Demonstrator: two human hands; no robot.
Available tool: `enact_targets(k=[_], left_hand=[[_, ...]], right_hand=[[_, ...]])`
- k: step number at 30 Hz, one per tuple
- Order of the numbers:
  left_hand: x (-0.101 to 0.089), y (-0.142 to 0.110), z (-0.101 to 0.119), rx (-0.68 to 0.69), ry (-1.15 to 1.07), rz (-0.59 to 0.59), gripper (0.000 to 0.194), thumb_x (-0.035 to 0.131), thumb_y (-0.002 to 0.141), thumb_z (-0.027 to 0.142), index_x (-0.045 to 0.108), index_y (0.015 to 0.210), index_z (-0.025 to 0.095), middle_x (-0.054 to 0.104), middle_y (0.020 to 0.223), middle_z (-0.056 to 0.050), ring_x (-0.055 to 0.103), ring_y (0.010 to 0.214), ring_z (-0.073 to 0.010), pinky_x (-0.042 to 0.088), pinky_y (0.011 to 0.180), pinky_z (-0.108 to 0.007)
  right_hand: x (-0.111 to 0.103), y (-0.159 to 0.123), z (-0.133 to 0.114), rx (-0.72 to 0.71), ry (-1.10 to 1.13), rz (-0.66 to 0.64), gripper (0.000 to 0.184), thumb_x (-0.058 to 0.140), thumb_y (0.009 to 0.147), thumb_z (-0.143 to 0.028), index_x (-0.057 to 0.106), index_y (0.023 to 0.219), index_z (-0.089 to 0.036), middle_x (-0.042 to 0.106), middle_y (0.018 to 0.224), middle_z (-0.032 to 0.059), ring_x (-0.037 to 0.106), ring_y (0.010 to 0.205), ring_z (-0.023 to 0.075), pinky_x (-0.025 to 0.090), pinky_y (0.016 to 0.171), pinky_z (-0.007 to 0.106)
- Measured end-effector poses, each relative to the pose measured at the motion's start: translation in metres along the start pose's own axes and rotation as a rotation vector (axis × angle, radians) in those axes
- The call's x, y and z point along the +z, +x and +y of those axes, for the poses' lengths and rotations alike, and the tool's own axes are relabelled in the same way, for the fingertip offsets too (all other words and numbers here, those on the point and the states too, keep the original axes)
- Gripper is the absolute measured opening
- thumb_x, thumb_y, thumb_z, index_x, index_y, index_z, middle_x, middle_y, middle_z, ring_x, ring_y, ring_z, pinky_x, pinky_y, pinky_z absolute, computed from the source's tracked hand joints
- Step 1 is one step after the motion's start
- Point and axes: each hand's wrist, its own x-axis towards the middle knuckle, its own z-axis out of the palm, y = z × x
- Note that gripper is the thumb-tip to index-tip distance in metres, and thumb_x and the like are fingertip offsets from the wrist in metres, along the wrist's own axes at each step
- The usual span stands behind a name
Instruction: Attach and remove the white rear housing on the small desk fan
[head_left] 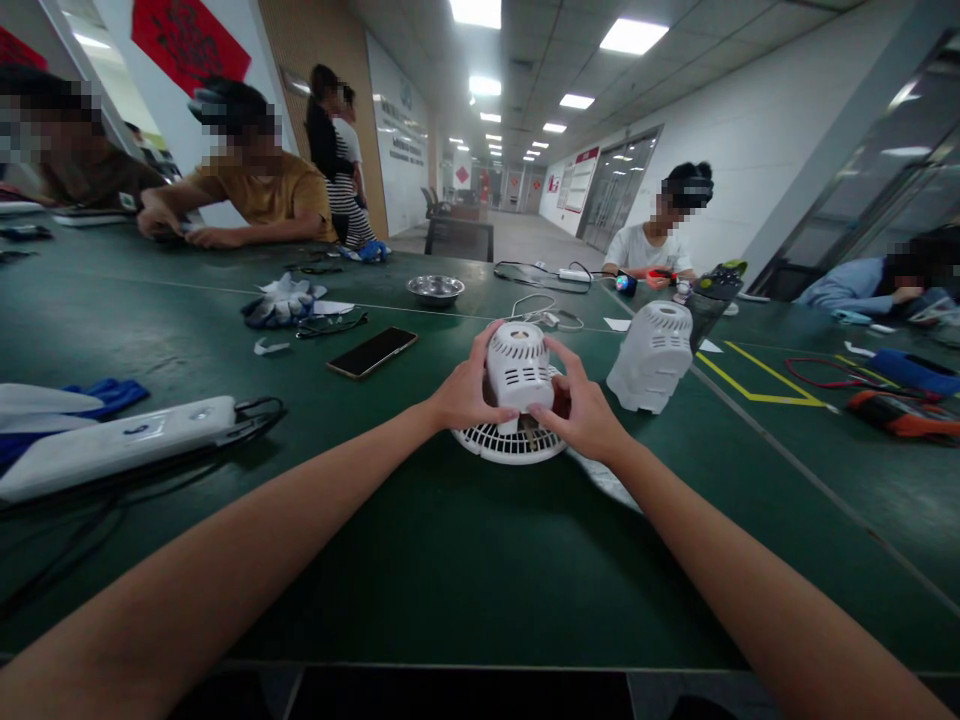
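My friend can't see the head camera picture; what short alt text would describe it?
A person's left hand and right hand hold a vented white housing over a round white grille on a green table. A phone and a metal bowl lie to the left, another white part stands to the right, and people sit around the table.

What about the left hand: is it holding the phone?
No, the left hand grips the white vented housing, while the phone lies on the green table.
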Motion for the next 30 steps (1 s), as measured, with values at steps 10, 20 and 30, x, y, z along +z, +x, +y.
enact_targets(k=[10, 20, 30], left_hand=[[0.000, -0.001, -0.002, -0.040, -0.054, -0.007, 0.132, 0.088, 0.062, 0.052, 0.005, 0.162, 0.029, 0.036, 0.158, -0.021, 0.048, 0.137, -0.0462, 0.043, 0.109, -0.066], [-0.003, -0.001, 0.000, -0.023, 0.008, -0.051, 0.138, 0.089, 0.062, 0.048, -0.004, 0.162, 0.030, 0.032, 0.161, -0.023, 0.046, 0.140, -0.0470, 0.038, 0.112, -0.067], [-0.005, 0.001, 0.000, -0.056, 0.011, -0.051, 0.142, 0.091, 0.061, 0.051, -0.006, 0.162, 0.028, 0.031, 0.162, -0.024, 0.044, 0.141, -0.0458, 0.036, 0.114, -0.066]], right_hand=[[0.000, 0.000, 0.002, -0.008, 0.001, 0.003, 0.086, 0.067, 0.088, -0.041, 0.018, 0.158, -0.028, 0.059, 0.076, -0.0015, 0.058, 0.064, 0.0201, 0.051, 0.063, 0.040], [-0.001, 0.001, 0.005, -0.024, -0.014, -0.009, 0.085, 0.066, 0.090, -0.042, 0.018, 0.158, -0.028, 0.057, 0.075, -0.0021, 0.058, 0.063, 0.0203, 0.050, 0.064, 0.039], [0.000, 0.003, 0.016, -0.003, 0.035, -0.045, 0.081, 0.060, 0.095, -0.045, 0.015, 0.159, -0.029, 0.063, 0.091, 0.0036, 0.062, 0.077, 0.0236, 0.054, 0.073, 0.044]])
